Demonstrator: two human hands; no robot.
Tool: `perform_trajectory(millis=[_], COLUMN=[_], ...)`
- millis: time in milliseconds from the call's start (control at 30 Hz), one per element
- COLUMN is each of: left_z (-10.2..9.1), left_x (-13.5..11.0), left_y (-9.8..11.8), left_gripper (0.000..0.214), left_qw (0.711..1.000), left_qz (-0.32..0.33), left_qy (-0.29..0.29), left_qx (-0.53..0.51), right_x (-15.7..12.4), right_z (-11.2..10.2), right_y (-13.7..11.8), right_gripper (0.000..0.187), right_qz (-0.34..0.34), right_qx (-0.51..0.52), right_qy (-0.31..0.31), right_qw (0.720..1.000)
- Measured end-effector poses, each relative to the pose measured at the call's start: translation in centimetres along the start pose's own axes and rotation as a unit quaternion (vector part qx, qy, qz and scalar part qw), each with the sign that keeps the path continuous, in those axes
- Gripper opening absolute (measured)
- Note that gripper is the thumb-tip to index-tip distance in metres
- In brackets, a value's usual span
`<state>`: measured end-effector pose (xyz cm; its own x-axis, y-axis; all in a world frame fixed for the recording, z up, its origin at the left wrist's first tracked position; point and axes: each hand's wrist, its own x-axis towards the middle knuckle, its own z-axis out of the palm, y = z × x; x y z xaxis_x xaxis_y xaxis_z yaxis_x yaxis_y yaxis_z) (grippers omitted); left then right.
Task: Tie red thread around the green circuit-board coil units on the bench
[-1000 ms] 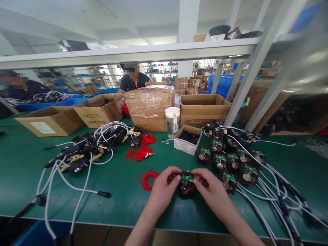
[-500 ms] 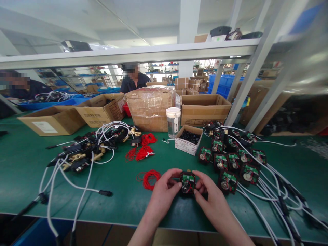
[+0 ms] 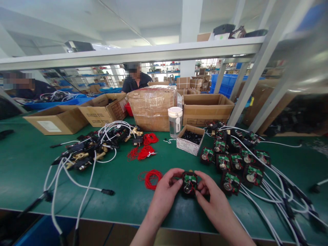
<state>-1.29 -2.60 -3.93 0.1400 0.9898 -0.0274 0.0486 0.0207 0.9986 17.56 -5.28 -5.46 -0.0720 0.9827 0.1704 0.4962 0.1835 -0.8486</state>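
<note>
Between my two hands is a black housing with a green circuit board, its open face turned toward me and a round metal part low on the board. My left hand grips its left edge, thumb at the front. My right hand holds the right edge, with thumb and forefinger at its corners. Just left of my left hand lies a coil of red wire. To the right, several similar circuit-board housings with white cables sit close together on the green table.
A small carton of black parts stands ahead, beside a clear lidded cup. More red wire bundles and a heap of brass-fitted units lie left. Cardboard boxes line the back; two people sit beyond. A metal shelf crosses above.
The whole view has shifted slightly, so things appear a little farther right. Both hands keep the same hold on the circuit-board housing.
</note>
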Motion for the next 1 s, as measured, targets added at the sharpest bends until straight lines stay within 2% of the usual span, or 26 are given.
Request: perform_trajectory(millis=[167,467,767,1000], left_z=[0.0,-0.1,-0.6,-0.3], left_x=[-0.2,-0.2,0.5,0.1], left_y=[0.6,1.5,3.3,3.0], left_gripper=[0.034,0.037,0.026,0.03], left_qw=[1.0,0.993,0.968,0.979], left_qz=[0.002,0.039,0.095,0.073], left_qy=[0.0,0.014,-0.008,0.0], left_qx=[0.016,0.111,0.231,0.193], right_x=[-0.1,-0.2,-0.1,-0.2], right_z=[0.1,0.0,-0.1,0.0], right_y=[0.0,0.0,-0.1,-0.2], right_gripper=[0.054,0.055,0.056,0.057], right_qz=[-0.008,-0.016,-0.018,-0.018], right_qx=[0.0,-0.008,-0.005,-0.005], right_qy=[0.007,0.021,0.015,0.014], right_qw=[1.0,1.0,1.0,1.0])
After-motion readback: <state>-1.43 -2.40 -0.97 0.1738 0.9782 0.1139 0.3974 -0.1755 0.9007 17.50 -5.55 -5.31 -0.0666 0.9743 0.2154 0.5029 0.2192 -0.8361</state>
